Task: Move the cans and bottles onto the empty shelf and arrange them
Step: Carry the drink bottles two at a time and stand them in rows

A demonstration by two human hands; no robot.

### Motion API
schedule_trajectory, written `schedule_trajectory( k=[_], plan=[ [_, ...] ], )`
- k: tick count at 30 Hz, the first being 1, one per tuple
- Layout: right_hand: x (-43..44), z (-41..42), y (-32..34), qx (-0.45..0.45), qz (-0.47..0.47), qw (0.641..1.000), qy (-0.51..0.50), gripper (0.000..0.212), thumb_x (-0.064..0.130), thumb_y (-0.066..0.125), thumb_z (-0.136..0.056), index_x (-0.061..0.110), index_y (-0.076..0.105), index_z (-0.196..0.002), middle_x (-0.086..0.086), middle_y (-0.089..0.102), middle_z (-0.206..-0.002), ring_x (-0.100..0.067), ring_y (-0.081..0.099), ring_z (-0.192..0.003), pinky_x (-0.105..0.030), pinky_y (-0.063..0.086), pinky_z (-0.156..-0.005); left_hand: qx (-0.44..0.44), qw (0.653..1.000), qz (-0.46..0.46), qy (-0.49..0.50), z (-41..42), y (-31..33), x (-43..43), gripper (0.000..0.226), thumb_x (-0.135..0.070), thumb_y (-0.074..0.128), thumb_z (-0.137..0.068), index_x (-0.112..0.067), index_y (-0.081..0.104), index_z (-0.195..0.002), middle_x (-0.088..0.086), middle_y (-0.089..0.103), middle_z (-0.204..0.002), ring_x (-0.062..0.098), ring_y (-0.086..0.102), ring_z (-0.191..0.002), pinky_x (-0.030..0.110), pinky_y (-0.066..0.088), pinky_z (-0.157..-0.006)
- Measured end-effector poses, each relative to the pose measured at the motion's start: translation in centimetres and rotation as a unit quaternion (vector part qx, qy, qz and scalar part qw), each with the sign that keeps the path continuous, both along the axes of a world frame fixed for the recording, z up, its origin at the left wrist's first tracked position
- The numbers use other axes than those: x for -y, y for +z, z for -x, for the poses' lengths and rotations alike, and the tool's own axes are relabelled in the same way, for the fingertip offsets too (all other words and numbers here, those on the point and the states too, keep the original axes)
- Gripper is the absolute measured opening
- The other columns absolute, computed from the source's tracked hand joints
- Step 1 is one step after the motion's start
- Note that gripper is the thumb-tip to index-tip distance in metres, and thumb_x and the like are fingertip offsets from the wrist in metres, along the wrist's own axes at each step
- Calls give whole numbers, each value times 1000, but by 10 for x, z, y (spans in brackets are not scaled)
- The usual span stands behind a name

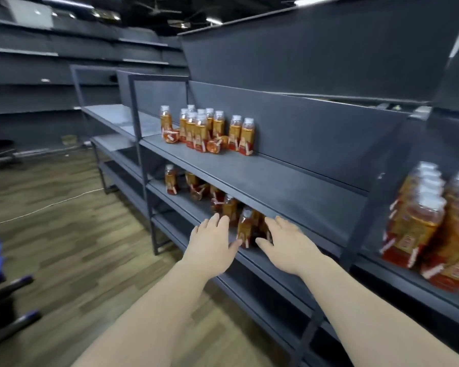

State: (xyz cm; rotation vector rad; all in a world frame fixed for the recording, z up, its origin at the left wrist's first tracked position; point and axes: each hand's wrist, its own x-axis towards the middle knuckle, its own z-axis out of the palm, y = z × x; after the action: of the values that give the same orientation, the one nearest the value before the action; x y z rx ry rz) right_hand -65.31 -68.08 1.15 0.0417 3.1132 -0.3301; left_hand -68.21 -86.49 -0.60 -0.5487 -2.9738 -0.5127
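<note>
Bare forearms [170, 300] extend as the left hand [214, 242] and right hand [289, 245], fingers spread and gripping nothing, flank an amber white-capped plastic bottle [245, 229] on the grey metal lower shelf [182, 201], seemingly poised to lift it to the half-stocked shelf above [276, 178].

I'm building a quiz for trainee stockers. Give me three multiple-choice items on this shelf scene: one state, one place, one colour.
1. The bottles on the upper shelf are: A all upright; B partly toppled; C all toppled.
2. The bottle between the left hand and right hand stands on: A the upper shelf; B the shelf beneath it; C the floor.
3. The bottles' liquid is: A green; B amber; C blue.
Key: B, some lie among upright ones; B, the upper shelf's board overhangs it; B, amber shows through the plastic.
</note>
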Motion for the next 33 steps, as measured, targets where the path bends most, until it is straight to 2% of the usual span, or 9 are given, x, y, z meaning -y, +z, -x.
schedule_trajectory(
  k=[3, 8, 12, 17, 20, 26, 29, 33],
  plan=[
    [12, 37, 0, 2, 1, 1000, 9, 60, 50, 41, -103, 19, 29, -153, -10, 33, -157, -30, 31, -144, -44, 28, -118, -3, 1000, 5, 16, 31, 2, 14, 61, -51, 45, -102, -13, 34, -149, 7, 35, -156, 27, 32, -144, 42, 27, -119],
    [25, 117, -6, -15, 11, 999, 47, 56, 53, 42, -100, 21, 37, -145, -7, 47, -143, -29, 44, -132, -45, 38, -111, -11, 998, 11, 56, 93, 8, 30, 65, -51, 45, -102, -12, 30, -152, 9, 28, -161, 29, 28, -147, 46, 27, -120],
    [36, 176, 0, 1, 15, 997, 77, 61, 51, 40, -102, 18, 28, -153, -11, 33, -158, -30, 30, -145, -47, 27, -119, -15, 996, 16, 81, 144, 13, 38, 63, -50, 47, -101, -13, 33, -149, 8, 32, -159, 28, 30, -146, 46, 29, -118],
    [45, 231, 2, 21, 23, 995, 95, 66, 51, 38, -103, 18, 18, -158, -10, 20, -164, -30, 18, -151, -45, 20, -122, -19, 995, 13, 92, 192, 11, 43, 57, -48, 49, -100, -12, 40, -143, 6, 42, -149, 27, 38, -139, 43, 33, -115],
    [50, 262, 0, 30, 22, 995, 94, 66, 51, 38, -104, 18, 18, -157, -10, 19, -164, -29, 17, -151, -44, 19, -122, -21, 995, 15, 96, 222, 5, 51, 55, -49, 50, -99, -12, 42, -139, 6, 45, -144, 27, 43, -134, 43, 37, -112],
    [66, 324, -7, 34, 19, 996, 76, 69, 53, 38, -103, 19, 15, -159, -8, 16, -166, -27, 14, -152, -42, 18, -122, -4, 997, 1, 81, 289, 2, 67, 60, -49, 47, -101, -13, 35, -147, 6, 39, -151, 27, 35, -141, 41, 29, -118],
    [77, 357, -8, 33, 16, 998, 54, 69, 53, 37, -103, 19, 14, -159, -8, 16, -166, -27, 14, -152, -42, 19, -121, -12, 998, -10, 61, 330, -1, 79, 60, -49, 48, -100, -14, 35, -147, 5, 39, -152, 28, 37, -140, 43, 31, -116],
    [96, 399, -3, 36, 11, 999, 27, 69, 52, 37, -103, 18, 14, -159, -8, 17, -165, -27, 15, -152, -42, 20, -121, -27, 999, -22, 39, 387, -3, 102, 52, -52, 51, -96, -20, 43, -137, -2, 50, -133, 25, 48, -126, 44, 42, -106]
  ],
)
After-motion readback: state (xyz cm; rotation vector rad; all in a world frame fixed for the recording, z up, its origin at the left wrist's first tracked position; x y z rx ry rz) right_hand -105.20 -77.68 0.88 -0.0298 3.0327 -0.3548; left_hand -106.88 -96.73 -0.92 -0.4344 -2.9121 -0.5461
